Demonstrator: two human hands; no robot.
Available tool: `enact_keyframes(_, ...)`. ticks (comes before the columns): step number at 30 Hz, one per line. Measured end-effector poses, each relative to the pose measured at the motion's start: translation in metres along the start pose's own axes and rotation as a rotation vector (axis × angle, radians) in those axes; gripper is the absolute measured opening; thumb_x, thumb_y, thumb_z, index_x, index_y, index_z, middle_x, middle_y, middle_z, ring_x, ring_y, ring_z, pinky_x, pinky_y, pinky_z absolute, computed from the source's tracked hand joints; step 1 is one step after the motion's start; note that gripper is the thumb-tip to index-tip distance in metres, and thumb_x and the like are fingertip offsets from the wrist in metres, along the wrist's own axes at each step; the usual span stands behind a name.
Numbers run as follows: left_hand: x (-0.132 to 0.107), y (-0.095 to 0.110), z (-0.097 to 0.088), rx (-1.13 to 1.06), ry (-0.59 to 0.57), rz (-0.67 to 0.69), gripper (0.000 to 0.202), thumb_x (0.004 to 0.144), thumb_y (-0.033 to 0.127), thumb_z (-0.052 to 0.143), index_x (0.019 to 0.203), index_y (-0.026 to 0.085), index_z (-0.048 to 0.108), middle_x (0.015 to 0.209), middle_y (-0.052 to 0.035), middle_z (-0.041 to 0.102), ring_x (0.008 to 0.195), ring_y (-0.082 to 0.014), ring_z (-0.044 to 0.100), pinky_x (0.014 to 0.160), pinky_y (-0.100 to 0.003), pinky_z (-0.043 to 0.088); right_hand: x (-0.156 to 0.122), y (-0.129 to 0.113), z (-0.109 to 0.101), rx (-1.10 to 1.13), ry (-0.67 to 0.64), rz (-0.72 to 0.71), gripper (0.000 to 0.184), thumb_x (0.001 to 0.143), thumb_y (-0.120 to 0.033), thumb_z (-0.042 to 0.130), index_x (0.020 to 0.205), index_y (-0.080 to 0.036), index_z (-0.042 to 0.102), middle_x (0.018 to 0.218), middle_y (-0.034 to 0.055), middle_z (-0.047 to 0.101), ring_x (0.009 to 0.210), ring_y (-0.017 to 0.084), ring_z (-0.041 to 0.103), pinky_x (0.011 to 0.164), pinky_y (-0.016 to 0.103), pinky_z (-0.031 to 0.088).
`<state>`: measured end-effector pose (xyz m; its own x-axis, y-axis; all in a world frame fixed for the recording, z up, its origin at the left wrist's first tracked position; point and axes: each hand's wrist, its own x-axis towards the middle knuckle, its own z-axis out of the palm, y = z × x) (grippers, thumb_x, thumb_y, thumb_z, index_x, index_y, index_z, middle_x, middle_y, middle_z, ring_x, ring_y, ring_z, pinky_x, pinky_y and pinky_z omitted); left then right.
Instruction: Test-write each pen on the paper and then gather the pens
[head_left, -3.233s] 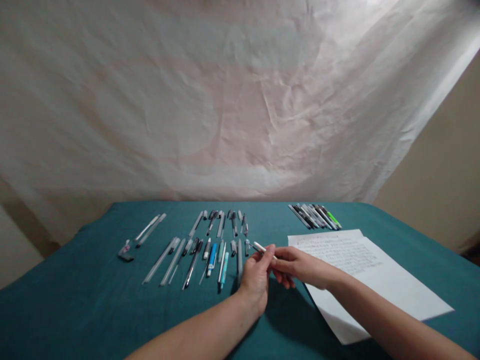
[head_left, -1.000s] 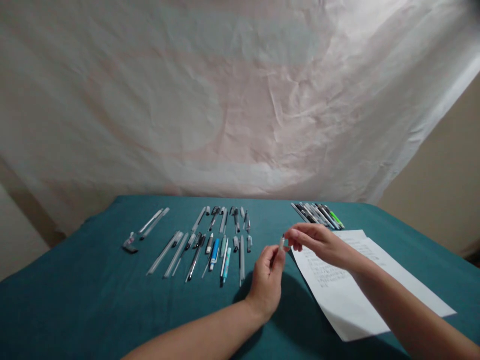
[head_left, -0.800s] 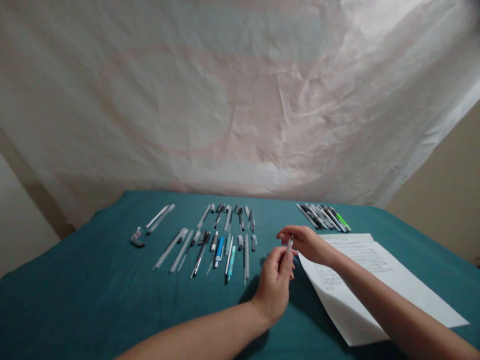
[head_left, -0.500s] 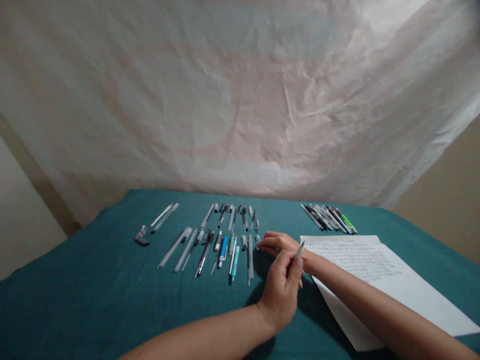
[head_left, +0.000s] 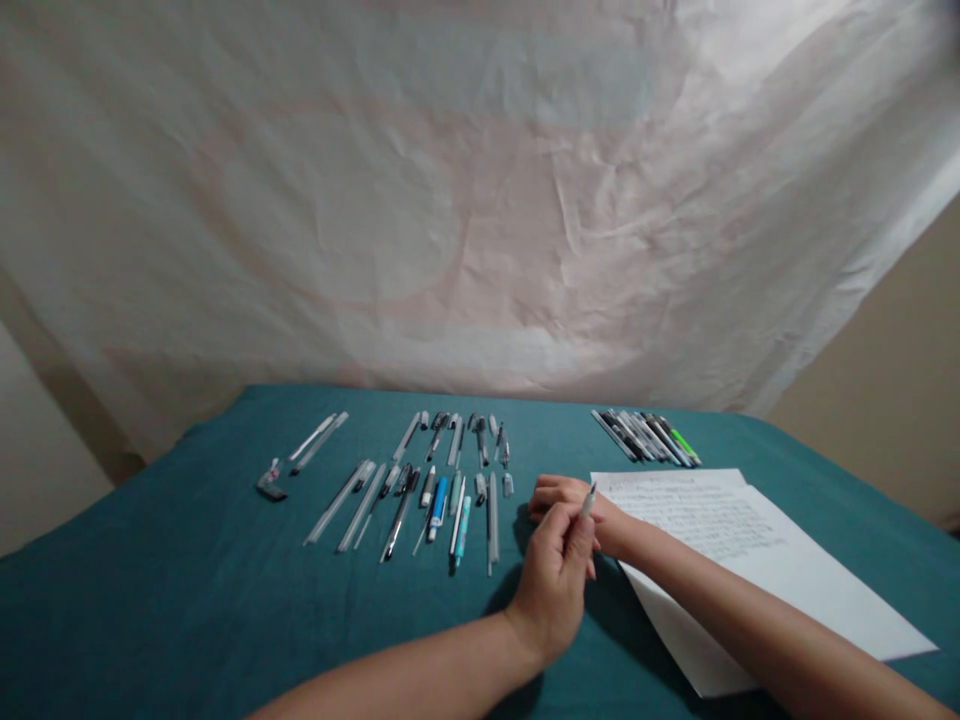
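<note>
My left hand (head_left: 553,578) is closed around a slim pen (head_left: 589,498) with its pointed tip upward; most of the barrel is hidden in the fist. Just behind it, my right hand (head_left: 564,496) hovers or rests low over the cloth, fingers loosely bent and open, partly covered by the left hand. A small clear pen cap (head_left: 508,485) lies left of the right fingertips, apart from them. Beside that are an uncapped clear pen tube (head_left: 493,520), a teal pen (head_left: 463,530) and a blue pen (head_left: 438,508), among several pens taken apart in rows.
Written paper sheets (head_left: 810,590) lie under and beside my right forearm. A row of several pens (head_left: 649,437) sits at the back right. At the far left are two slim pens (head_left: 319,440) and a small dark-and-clear object (head_left: 271,482). A pale sheet (head_left: 480,200) hangs behind the green cloth (head_left: 187,600).
My right hand has drawn back from the small clear cap, its fingers now more bent. The left hand still holds the pen. The view has shifted slightly.
</note>
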<state>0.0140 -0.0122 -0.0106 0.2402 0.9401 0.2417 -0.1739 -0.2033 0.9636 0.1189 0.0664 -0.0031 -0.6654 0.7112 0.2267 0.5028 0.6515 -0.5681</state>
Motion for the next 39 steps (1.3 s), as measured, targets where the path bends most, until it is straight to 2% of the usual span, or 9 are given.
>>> enact_keyframes(3, 0.002, -0.001, 0.000, -0.012, 0.014, -0.009, 0.032, 0.085, 0.043, 0.036, 0.092, 0.016, 0.050, 0.072, -0.0002, 0.045, 0.057, -0.0079, 0.043, 0.053, -0.020, 0.037, -0.010, -0.001, -0.006, -0.183, -0.110, -0.066, 0.012, 0.065, -0.011, 0.055, 0.056, -0.017, 0.049, 0.064, 0.0002, 0.049, 0.064, 0.013, 0.045, 0.058, 0.023, 0.038)
enact_keyframes(7, 0.003, -0.002, 0.000, -0.006, 0.028, -0.021, 0.032, 0.084, 0.044, 0.037, 0.091, 0.016, 0.050, 0.071, -0.0001, 0.046, 0.056, -0.0078, 0.042, 0.054, -0.020, 0.036, -0.018, -0.004, -0.006, -0.273, -0.079, -0.018, 0.012, 0.065, -0.008, 0.049, 0.057, -0.017, 0.047, 0.067, 0.0014, 0.049, 0.065, 0.013, 0.044, 0.057, 0.023, 0.037)
enact_keyframes(10, 0.004, -0.001, 0.001, 0.000, 0.034, -0.020, 0.033, 0.085, 0.044, 0.035, 0.093, 0.016, 0.051, 0.070, 0.0004, 0.045, 0.056, -0.0077, 0.042, 0.054, -0.020, 0.036, -0.021, -0.004, -0.013, -0.279, -0.039, 0.027, 0.011, 0.065, -0.007, 0.049, 0.059, -0.016, 0.052, 0.069, 0.0027, 0.051, 0.065, 0.013, 0.046, 0.057, 0.023, 0.038)
enact_keyframes(15, 0.007, 0.000, 0.001, -0.015, 0.041, -0.048, 0.035, 0.085, 0.045, 0.033, 0.096, 0.016, 0.050, 0.071, 0.0010, 0.045, 0.055, -0.0076, 0.042, 0.052, -0.020, 0.034, -0.029, -0.003, -0.047, -0.012, 0.263, 0.215, 0.015, 0.071, -0.015, 0.052, 0.082, -0.016, 0.062, 0.075, 0.0036, 0.056, 0.060, 0.011, 0.050, 0.057, 0.024, 0.041)
enact_keyframes(18, 0.008, -0.001, 0.001, -0.009, 0.048, -0.059, 0.035, 0.085, 0.046, 0.034, 0.096, 0.016, 0.050, 0.069, 0.0018, 0.045, 0.055, -0.0079, 0.042, 0.052, -0.020, 0.034, -0.035, -0.008, -0.065, 0.304, 0.352, 0.254, 0.018, 0.075, -0.029, 0.055, 0.086, -0.015, 0.060, 0.071, 0.0026, 0.059, 0.063, 0.013, 0.054, 0.059, 0.025, 0.044)
enact_keyframes(21, 0.009, -0.002, 0.001, 0.018, 0.041, -0.066, 0.037, 0.084, 0.047, 0.034, 0.095, 0.016, 0.050, 0.065, 0.0025, 0.044, 0.055, -0.0083, 0.041, 0.052, -0.020, 0.034, -0.037, -0.020, -0.071, 0.528, 0.408, 0.251, 0.025, 0.072, -0.036, 0.061, 0.086, -0.015, 0.058, 0.074, 0.0028, 0.061, 0.067, 0.013, 0.057, 0.063, 0.027, 0.046)
enact_keyframes(27, 0.009, -0.005, 0.000, 0.020, 0.039, -0.072, 0.040, 0.083, 0.049, 0.034, 0.096, 0.015, 0.050, 0.066, 0.0026, 0.044, 0.054, -0.0079, 0.039, 0.052, -0.020, 0.033, -0.036, -0.042, -0.066, 0.563, 0.450, 0.173, 0.030, 0.071, -0.034, 0.063, 0.094, -0.017, 0.058, 0.084, 0.0050, 0.061, 0.074, 0.014, 0.056, 0.063, 0.026, 0.048)
enact_keyframes(34, 0.009, -0.006, 0.000, 0.024, 0.033, -0.067, 0.040, 0.084, 0.047, 0.034, 0.100, 0.014, 0.050, 0.068, 0.0019, 0.045, 0.055, -0.0083, 0.040, 0.052, -0.021, 0.033, -0.037, -0.040, -0.065, 0.548, 0.409, 0.145, 0.031, 0.073, -0.032, 0.061, 0.100, -0.017, 0.055, 0.085, 0.0056, 0.060, 0.078, 0.014, 0.056, 0.069, 0.028, 0.047)
enact_keyframes(39, 0.009, -0.007, 0.000, 0.017, 0.032, -0.063, 0.037, 0.084, 0.046, 0.035, 0.100, 0.015, 0.050, 0.069, 0.0016, 0.046, 0.055, -0.0085, 0.040, 0.053, -0.021, 0.032, -0.037, -0.038, -0.060, 0.574, 0.323, 0.143, 0.032, 0.075, -0.031, 0.060, 0.102, -0.016, 0.053, 0.086, 0.0060, 0.059, 0.076, 0.014, 0.056, 0.065, 0.028, 0.049)
